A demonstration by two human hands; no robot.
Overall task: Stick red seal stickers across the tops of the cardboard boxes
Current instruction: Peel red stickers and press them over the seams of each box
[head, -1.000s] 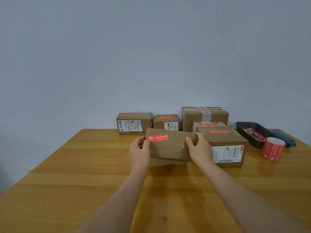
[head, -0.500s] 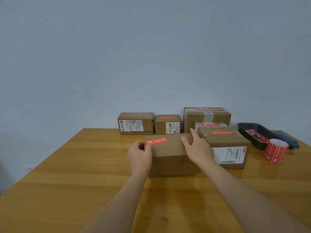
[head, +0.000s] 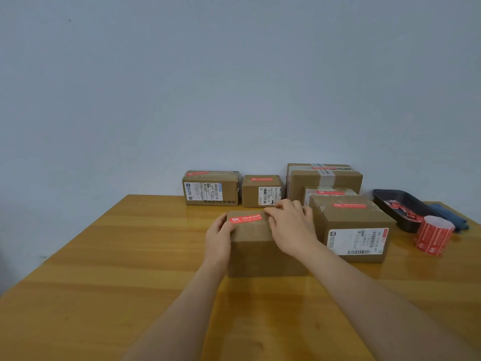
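On the wooden table, the near box stands between both hands. The left hand grips its left end; the right hand lies flat on top, fingertips at the red sticker, which runs left-right. The black tray holds red scraps.

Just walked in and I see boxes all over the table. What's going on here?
A person is sealing cardboard boxes with red stickers. The left hand holds the left end of the nearest box, which stands on the wooden table; the right hand rests on its top beside a red sticker already on it. The boxes behind carry red stickers too. A sticker roll stands at the right, by a dark tray.
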